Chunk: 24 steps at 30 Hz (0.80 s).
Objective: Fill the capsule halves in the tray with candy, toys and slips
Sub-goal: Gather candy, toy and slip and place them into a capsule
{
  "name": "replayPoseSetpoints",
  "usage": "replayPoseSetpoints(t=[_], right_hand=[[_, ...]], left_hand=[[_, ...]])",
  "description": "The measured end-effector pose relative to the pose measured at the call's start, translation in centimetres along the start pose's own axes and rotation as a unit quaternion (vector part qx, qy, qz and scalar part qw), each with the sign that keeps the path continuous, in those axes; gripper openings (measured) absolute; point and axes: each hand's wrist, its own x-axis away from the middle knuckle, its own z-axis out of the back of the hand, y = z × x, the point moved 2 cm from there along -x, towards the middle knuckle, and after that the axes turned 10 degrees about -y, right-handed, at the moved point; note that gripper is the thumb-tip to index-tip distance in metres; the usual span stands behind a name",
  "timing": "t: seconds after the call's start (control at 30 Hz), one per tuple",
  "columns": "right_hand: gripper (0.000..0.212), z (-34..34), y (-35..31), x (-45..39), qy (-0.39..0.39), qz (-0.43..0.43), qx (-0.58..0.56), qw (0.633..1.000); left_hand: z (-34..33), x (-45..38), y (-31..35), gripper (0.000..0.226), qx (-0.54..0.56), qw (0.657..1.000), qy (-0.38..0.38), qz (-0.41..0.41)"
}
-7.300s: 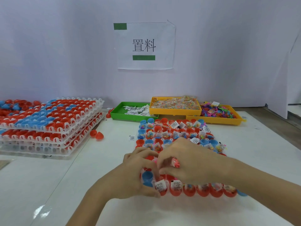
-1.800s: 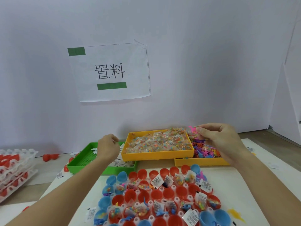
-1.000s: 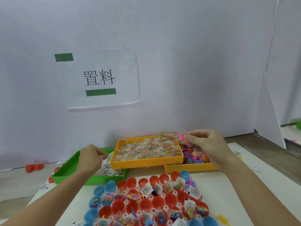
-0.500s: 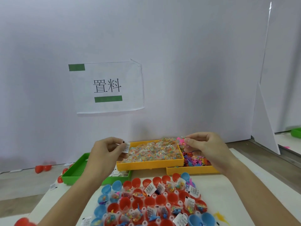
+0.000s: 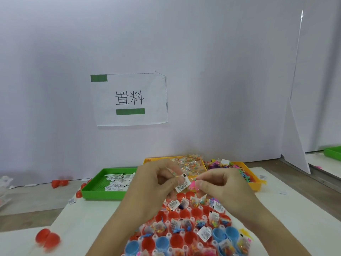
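Pinching a slip and a clear candy packet, fingers of my left hand are closing tight on both above the far edge of the tray, while my right hand is nipping a pink toy between thumb and forefinger just beside the slip.

Working left to right: loose red halves are lying on the table's near left; the green bin is holding the slips, the yellow candy bin and the toy bin are sitting behind my hands.

Below, many red and blue cups are already carrying fillings, though several red cups in the middle rows are looking bare.

To do this well, I am judging that I should be gathering all three pieces over one bare cup, lowering them close before letting go, since the slip is light and could be fluttering into a neighbour. Dropping the toy first should be pinning the rest down. Whether the packet is fully secure in my left fingers I cannot tell.
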Motion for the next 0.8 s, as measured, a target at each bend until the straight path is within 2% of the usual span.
replayPoseSetpoints(t=[0.23,0.43,0.5,0.63,0.8], right_hand=[[0.012,-0.7,0.9,1.5,-0.001,-0.018,-0.011,1.0],[0.012,-1.6,1.1,1.9,-0.022,-0.017,-0.083,0.996],[0.023,-1.5,1.2,1.9,-0.021,-0.018,-0.092,0.995],[0.011,-1.2,1.6,1.8,-0.01,-0.026,-0.091,0.995],[0.013,-1.2,1.9,1.8,-0.017,-0.047,-0.092,0.995]], left_hand=[[-1.4,-0.3,-0.7,0.013,-0.119,0.991,-0.05,-0.037],[-2.4,-0.4,-1.2,0.012,-0.166,0.984,-0.045,-0.038],[-2.3,-0.4,-1.4,0.015,-0.156,0.986,-0.045,-0.033],[-2.2,-0.5,-1.9,0.018,-0.072,0.995,-0.07,-0.006],[-2.4,-0.7,-2.5,0.016,-0.086,0.993,-0.077,-0.013]])
